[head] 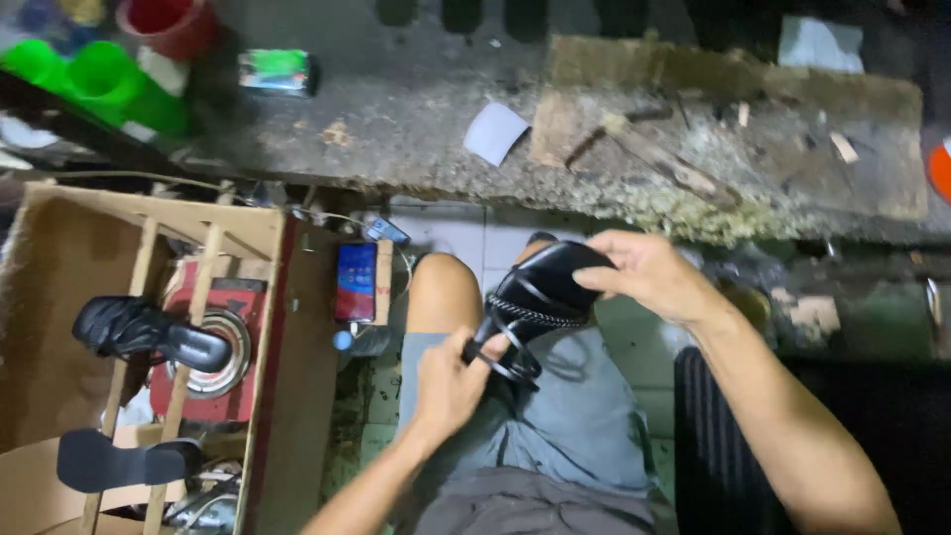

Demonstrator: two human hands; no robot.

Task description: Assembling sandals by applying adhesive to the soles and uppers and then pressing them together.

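Gripping a black strappy sandal over the lap, both hands are closed on it: the left hand pinches the thin straps at its lower end, the right hand clasps the toe end from above. Left of the left hand, a phone leans upright; farther left, another black sandal rests on a wooden rack. Beyond the hands runs a rough workbench.
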